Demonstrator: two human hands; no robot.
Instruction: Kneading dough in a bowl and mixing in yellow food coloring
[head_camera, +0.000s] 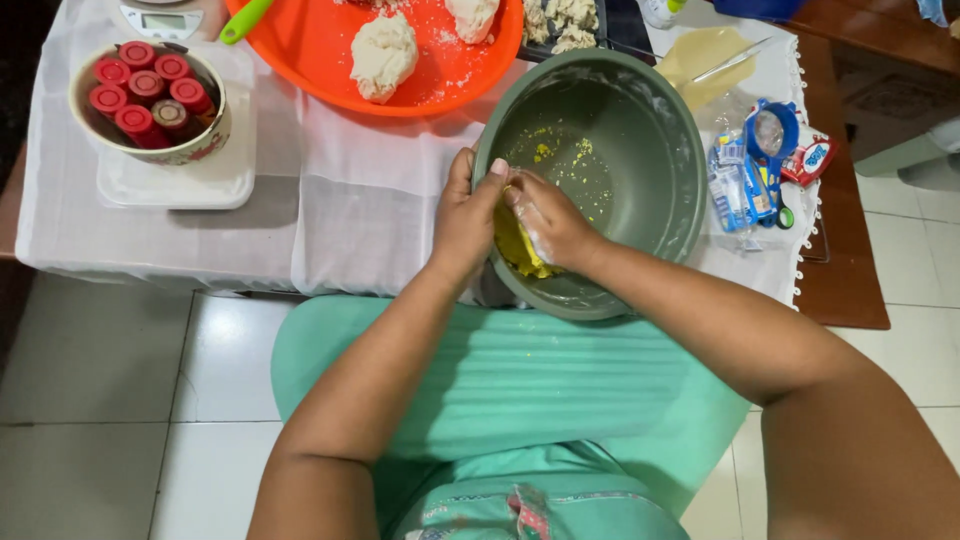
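A lump of yellow dough (518, 250) lies against the near inner wall of a grey-green mixing bowl (640, 150), and both hands are on it. The right hand (548, 218) reaches inside the bowl, fingers curled down over the dough and dusted pale, pressing or gathering it; how tightly it grips cannot be told. The left hand (466, 215) wraps the bowl's near rim, thumb inside and touching the dough, palm outside steadying the wall. Yellow crumbs (570, 155) cling to the bowl's floor beyond the right hand. The bowl sits at the table's near edge on a white cloth (360, 190), overhanging toward the person's lap, so a hard push could tip it or drag the cloth. Past the left hand lies an orange tray (320, 50) with white dough balls (383, 55); farther left, a bowl of red-capped bottles (148, 100) rests on a white scale platform (215, 180). To the right of the right hand lie blue-and-white packets (745, 175).
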